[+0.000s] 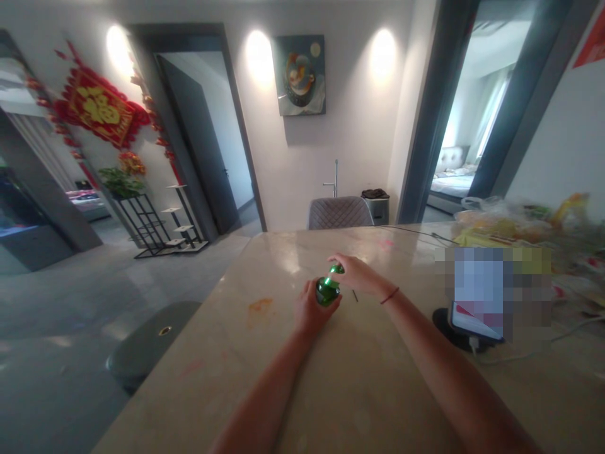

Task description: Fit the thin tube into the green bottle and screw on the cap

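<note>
A small, glossy green bottle with a rounded body is over the table's middle. My left hand is closed around the body, thumb on one side and fingers on the other. At its shiny green top, the fingers of my right hand are curled and gripping from above; a dark red cord circles that wrist. The exact shape of the bottle's top is partly hidden by the fingers. Just to the right, a thin dark stick lies on the table.
The pale marble-like table carries orange and pink stains. On the right, a phone leans on a round black stand, with a white cable plugged in. Plastic bags pile up behind it. A grey chair faces me; a green stool stands left.
</note>
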Tool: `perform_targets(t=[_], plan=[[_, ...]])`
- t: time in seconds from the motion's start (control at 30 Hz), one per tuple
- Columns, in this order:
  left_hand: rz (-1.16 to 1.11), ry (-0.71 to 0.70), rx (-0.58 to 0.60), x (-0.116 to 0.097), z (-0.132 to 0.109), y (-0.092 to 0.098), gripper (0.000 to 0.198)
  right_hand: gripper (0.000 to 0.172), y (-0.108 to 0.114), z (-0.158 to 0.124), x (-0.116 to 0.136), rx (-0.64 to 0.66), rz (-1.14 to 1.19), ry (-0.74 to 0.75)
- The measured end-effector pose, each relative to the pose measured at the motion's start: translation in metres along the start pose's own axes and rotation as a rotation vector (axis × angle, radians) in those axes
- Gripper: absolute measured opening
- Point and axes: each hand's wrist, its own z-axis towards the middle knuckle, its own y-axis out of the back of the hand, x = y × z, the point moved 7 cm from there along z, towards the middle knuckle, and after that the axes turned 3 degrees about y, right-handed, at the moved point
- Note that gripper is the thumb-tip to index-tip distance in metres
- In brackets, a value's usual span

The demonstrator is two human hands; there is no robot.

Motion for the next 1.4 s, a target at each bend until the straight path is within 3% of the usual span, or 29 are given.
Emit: perform_targets(t=[0.13, 0.3, 0.4, 0.47, 0.6, 0.77, 0.9, 1.03, 1.1, 1.23, 1.4], plan=[[-0.003, 0.009, -0.004, 0.000, 0.000, 0.001, 0.050, 0.050, 0.000, 0.003, 0.006, -0.008, 0.075, 0.117], [0.001, 0.025, 0.011, 0.000, 0.000, 0.002, 0.051, 0.029, 0.002, 0.003, 0.005, -0.052, 0.138, 0.101], [-0.014, 0.020, 0.011, -0.001, 0.000, 0.002, 0.052, 0.035, 0.001, 0.002, 0.012, -0.044, 0.175, 0.173], [-0.030, 0.016, 0.006, -0.001, 0.000, 0.002, 0.051, 0.038, 0.001, 0.002, 0.009, -0.061, 0.138, 0.139], [-0.030, 0.022, 0.018, 0.000, 0.001, 0.000, 0.051, 0.029, 0.000, 0.003, -0.002, -0.058, 0.038, 0.050], [-0.042, 0.019, 0.010, 0.001, 0.001, 0.001, 0.052, 0.055, 0.000, -0.001, 0.008, -0.038, 0.166, 0.207], [-0.037, 0.021, 0.015, 0.001, 0.001, 0.001, 0.051, 0.036, 0.001, -0.003, 0.005, -0.018, 0.070, 0.087], [-0.070, 0.037, -0.005, 0.003, 0.002, 0.001, 0.051, 0.030, 0.006, 0.000, 0.005, 0.004, 0.219, 0.149], [-0.088, 0.068, -0.031, 0.007, 0.003, 0.001, 0.051, 0.034, 0.016, 0.005, -0.009, -0.106, 0.355, 0.096], [-0.134, 0.116, -0.068, 0.015, 0.006, 0.002, 0.049, 0.047, 0.027, 0.010, -0.060, -0.390, 0.462, -0.132], [-0.161, 0.119, -0.083, 0.016, 0.007, 0.002, 0.048, 0.031, 0.020, -0.001, -0.115, -0.417, 0.160, -0.343]])
